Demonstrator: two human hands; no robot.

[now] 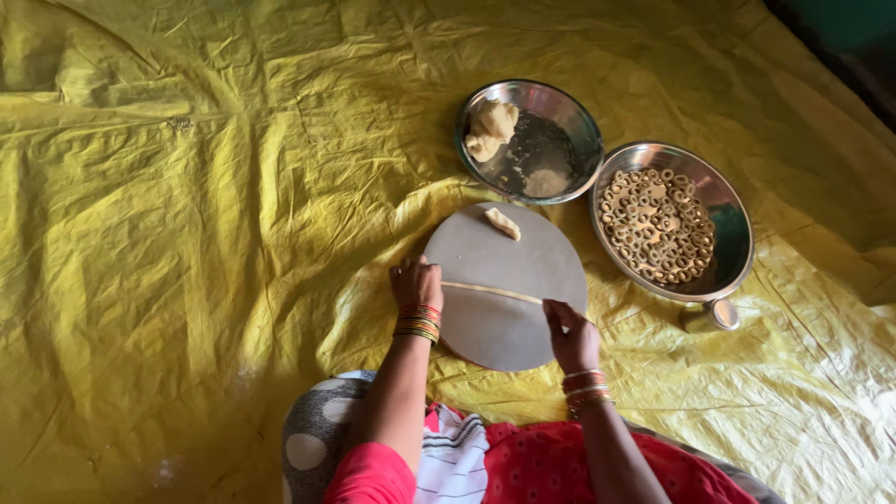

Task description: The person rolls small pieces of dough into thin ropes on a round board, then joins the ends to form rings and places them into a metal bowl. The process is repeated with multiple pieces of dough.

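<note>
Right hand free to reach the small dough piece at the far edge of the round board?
Probably yes. The right hand rests at one end of the thin dough rope, and the small dough piece lies uncovered on the round board just beyond. Only the rope lies between; the hand would pass over it.

Single head-worn view, looking steeply down from above the seated person; round board point(509, 285) mid-frame, fairly near, yellow sheet point(187, 233) filling frame.
</note>
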